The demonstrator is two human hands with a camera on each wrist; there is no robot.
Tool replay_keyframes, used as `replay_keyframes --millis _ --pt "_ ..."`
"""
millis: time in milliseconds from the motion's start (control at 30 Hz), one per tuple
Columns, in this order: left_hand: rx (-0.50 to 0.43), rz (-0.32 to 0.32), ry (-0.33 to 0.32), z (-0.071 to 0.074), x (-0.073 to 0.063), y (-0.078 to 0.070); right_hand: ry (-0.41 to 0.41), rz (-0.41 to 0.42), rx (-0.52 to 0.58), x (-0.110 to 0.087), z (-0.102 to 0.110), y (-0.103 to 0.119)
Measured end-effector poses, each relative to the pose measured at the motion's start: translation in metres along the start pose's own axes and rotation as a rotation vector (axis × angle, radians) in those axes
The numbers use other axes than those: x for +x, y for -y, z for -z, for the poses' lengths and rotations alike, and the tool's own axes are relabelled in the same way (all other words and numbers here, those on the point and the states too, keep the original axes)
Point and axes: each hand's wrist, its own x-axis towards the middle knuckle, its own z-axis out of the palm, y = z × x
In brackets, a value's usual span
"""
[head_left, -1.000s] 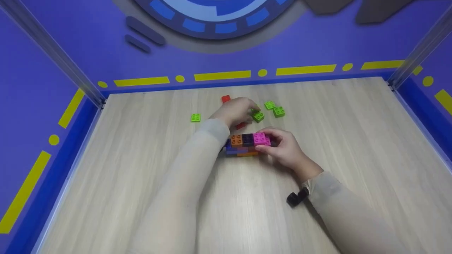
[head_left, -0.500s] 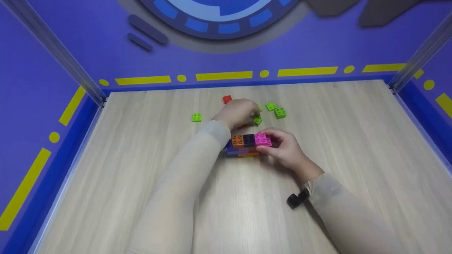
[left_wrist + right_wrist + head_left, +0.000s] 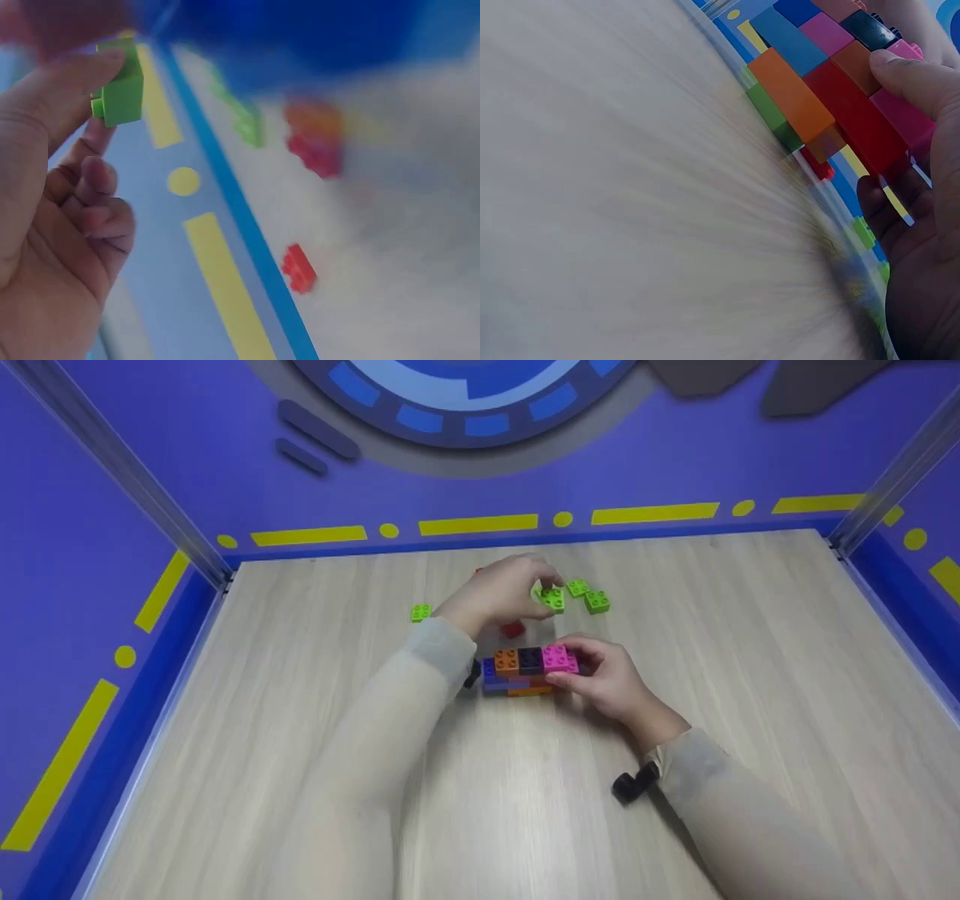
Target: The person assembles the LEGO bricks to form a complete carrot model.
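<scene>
The left hand (image 3: 501, 591) pinches a green brick (image 3: 553, 600), the right hand (image 3: 611, 679) a multicoloured brick stack (image 3: 530, 661), fingers clamped on each.

Left grip (image 3: 64, 217) pinches green brick (image 3: 124, 90); lower red brick (image 3: 301, 268) apart on tabletop (image 3: 405, 270).

You pinch a small green block (image 3: 553, 600) in your left hand (image 3: 501, 591). Your right hand (image 3: 609, 678) grips the pink end of the long, colourful stack (image 3: 529, 661).
</scene>
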Motion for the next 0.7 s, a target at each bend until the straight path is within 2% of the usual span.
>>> replay_keyframes --millis 100,267,533,700 --pt "-0.080 -0.019 -0.027 0.000 -0.015 0.002 0.004 0.010 0.007 0.000 -0.001 0.000" --pt "-0.196 -0.061 -0.114 -0.005 -0.042 0.008 -0.013 0.041 0.017 0.001 -0.001 -0.001" --pt "-0.279 -0.096 -0.172 -0.013 -0.083 0.014 -0.001 0.040 0.007 0.002 -0.001 -0.002" --pt "-0.296 -0.142 -0.198 -0.013 -0.100 0.013 0.002 0.049 0.007 0.002 0.001 0.000"
